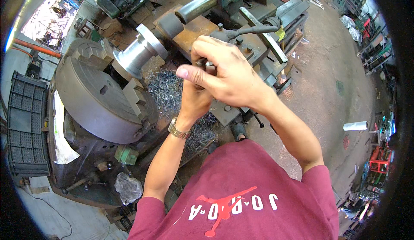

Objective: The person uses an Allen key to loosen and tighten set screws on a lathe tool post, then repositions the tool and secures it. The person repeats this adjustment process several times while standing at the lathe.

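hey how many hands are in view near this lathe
2: the right hand, near the picture's centre, and the left hand, lower and slightly leftward, partly covered by the right.

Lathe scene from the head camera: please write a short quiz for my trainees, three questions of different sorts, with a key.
1. On which wrist is the metal wristwatch worn?
2. True or false: in the picture, the large grey chuck is to the left of the metal shavings.
3. Compared with the left hand, the right hand is:
A) far off at the picture's edge
B) close against it, partly covering it
C) out of view

Key: 1. Left. 2. True. 3. B.
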`<act>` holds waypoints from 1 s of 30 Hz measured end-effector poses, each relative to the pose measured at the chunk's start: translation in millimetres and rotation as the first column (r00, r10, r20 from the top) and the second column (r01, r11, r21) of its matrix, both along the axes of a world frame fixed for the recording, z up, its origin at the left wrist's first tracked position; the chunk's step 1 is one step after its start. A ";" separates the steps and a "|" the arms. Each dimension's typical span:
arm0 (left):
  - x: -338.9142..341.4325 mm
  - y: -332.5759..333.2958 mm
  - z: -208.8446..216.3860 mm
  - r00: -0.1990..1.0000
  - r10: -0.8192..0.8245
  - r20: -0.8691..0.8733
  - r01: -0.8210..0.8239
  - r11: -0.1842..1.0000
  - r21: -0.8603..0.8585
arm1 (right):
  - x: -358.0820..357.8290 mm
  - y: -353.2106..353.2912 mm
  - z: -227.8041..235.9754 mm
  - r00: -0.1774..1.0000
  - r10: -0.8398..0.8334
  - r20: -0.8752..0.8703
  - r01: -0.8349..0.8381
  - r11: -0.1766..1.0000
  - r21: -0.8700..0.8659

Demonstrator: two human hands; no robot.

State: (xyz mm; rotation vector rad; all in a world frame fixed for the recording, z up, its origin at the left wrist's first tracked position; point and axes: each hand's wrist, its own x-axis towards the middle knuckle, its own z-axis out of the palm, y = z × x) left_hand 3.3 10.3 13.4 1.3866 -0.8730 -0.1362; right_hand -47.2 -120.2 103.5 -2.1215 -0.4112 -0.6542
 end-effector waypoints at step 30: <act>-8.1 12.0 -21.9 0.943 0.139 -0.304 -0.166 0.984 -0.066 | 7.2 24.7 -42.4 0.888 0.178 0.423 -0.369 0.825 0.428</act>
